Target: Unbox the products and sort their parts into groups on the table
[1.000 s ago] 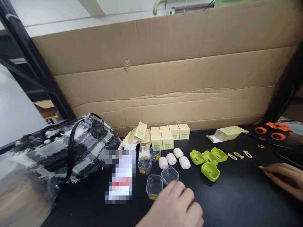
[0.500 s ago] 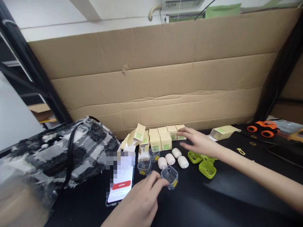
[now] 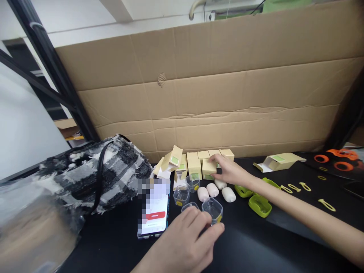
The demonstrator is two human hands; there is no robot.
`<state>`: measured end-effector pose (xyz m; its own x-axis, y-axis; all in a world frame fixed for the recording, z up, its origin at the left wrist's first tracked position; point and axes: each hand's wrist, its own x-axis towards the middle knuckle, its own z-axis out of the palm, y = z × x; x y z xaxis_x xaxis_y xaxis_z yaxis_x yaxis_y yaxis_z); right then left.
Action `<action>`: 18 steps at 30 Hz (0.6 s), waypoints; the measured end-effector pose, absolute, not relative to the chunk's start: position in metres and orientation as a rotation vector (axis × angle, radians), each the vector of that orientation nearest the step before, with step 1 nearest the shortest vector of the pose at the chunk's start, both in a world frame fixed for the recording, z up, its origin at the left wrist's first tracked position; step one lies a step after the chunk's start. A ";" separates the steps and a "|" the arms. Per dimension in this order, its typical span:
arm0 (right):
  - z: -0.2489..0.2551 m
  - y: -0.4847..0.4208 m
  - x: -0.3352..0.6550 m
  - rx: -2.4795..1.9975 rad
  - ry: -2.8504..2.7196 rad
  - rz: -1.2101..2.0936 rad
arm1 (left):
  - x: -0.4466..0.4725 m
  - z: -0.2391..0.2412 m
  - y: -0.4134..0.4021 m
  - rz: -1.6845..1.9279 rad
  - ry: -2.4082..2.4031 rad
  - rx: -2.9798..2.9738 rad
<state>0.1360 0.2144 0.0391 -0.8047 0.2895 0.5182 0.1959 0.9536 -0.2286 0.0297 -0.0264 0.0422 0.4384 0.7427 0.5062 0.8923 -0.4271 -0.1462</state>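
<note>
My right hand (image 3: 227,168) closes its thumb and fingers around a small yellow carton (image 3: 208,168) in the front of a cluster. My left hand (image 3: 193,233) hovers at the near side of a clear plastic cup (image 3: 212,209) with a yellow sticker. Its thumb and forefinger are apart; contact with the cup is unclear. Another clear cup (image 3: 190,206) is partly hidden behind the left knuckles. Two more clear cups, one left (image 3: 181,195) and one farther back (image 3: 193,183), stand beyond. Several white and pale pink rounded cases (image 3: 229,194) lie between the hands.
Green silicone covers (image 3: 260,206) and yellow loop straps (image 3: 327,204) lie to the right, near an opened carton (image 3: 280,162) and an orange toy car (image 3: 338,159). Leftward are a lit phone (image 3: 155,212), a fabric bag (image 3: 113,174) and a plastic bag (image 3: 36,223). A cardboard panel (image 3: 213,87) stands behind.
My right hand has gone from hovering over the cartons to gripping a front one, which has shifted slightly. My left hand has moved right along the near cup. The view has turned.
</note>
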 end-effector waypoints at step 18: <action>0.043 0.117 0.235 0.068 -2.296 -0.223 | 0.052 0.052 0.000 -0.698 -1.054 -2.020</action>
